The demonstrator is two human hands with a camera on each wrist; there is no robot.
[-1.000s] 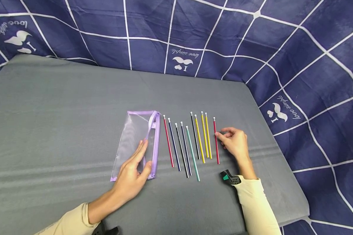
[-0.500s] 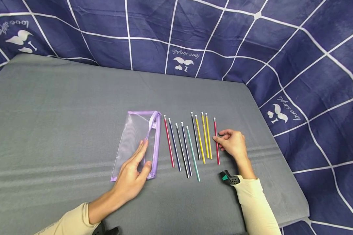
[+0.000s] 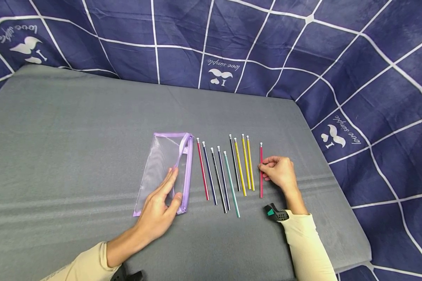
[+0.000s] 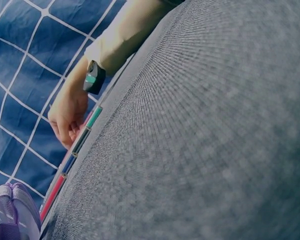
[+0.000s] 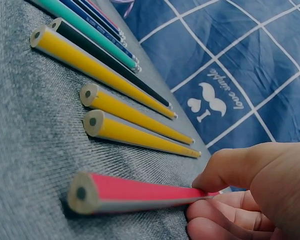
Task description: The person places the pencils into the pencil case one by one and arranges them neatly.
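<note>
Since the frame from half a second ago, the red pencil (image 3: 261, 185) has shifted a little to the right and swung round, so it now runs nearly straight up and down at right of centre in the head view, and the right hand (image 3: 279, 171) has moved slightly right with it. The right thumb and fingertips are pinched together on the pencil; the right wrist view shows its flat, unsharpened end pointing away from them.

Just left of it lie three yellow pencils (image 3: 246, 162), then a black pencil (image 3: 234, 163) and a green pencil (image 3: 231, 184). Further toward the middle come a navy pencil (image 3: 223, 178), another black one, another navy one and a second red pencil (image 3: 202, 169), all with their metal-capped ends toward the top.

Left of this row lies a mesh pouch (image 3: 158, 164) with purple edging. The left hand (image 3: 160, 208) rests on its lower right part, fingers straight.

Everything lies on a grey cloth surface (image 3: 84, 128). A blue curtain (image 3: 126, 27) with white lines fills the top and right of the frame.
</note>
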